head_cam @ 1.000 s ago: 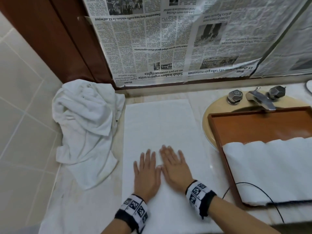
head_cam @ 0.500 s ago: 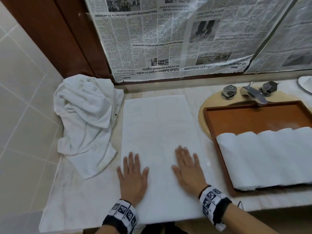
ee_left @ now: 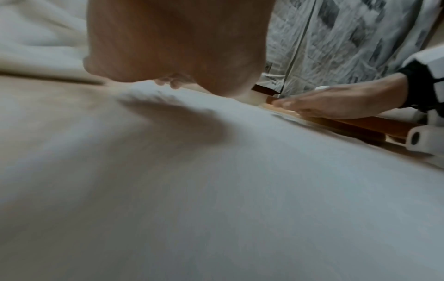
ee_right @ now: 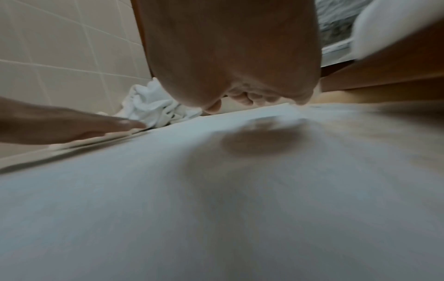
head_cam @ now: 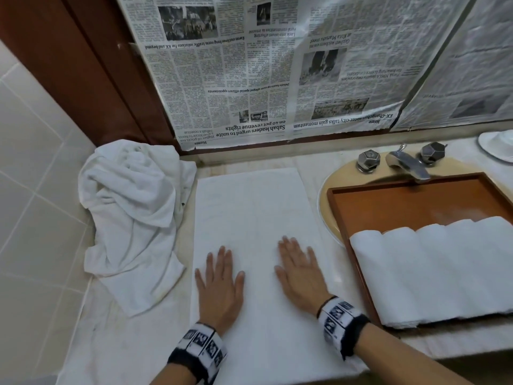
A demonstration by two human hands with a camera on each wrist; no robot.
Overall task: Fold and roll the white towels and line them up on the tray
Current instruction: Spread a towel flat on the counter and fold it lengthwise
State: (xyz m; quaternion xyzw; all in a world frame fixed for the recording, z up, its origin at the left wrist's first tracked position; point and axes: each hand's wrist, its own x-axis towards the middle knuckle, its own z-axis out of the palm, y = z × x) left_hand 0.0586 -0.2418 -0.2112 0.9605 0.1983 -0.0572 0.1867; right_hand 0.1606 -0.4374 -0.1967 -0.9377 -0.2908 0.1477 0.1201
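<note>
A white towel point(head_cam: 249, 218) lies flat and folded lengthwise on the marble counter, filling the lower part of both wrist views point(ee_left: 216, 190) point(ee_right: 216, 209). My left hand point(head_cam: 219, 282) presses flat on its near left part, fingers straight. My right hand point(head_cam: 301, 270) presses flat on its near right part, fingers spread. A brown wooden tray point(head_cam: 410, 198) sits over the sink at the right, with several rolled white towels point(head_cam: 433, 270) lined up in its near half. A heap of unfolded white towels point(head_cam: 133, 212) lies at the left against the tiled wall.
Newspaper point(head_cam: 277, 65) covers the wall behind the counter. A chrome tap point(head_cam: 408, 162) with two knobs stands behind the tray. A white dish point(head_cam: 497, 145) sits at the far right. The counter's front edge point(head_cam: 444, 348) runs just below my wrists.
My hands, side by side at the towel's middle a second ago, have slid apart and toward me, smoothing the towel. They now rest wider near the front edge.
</note>
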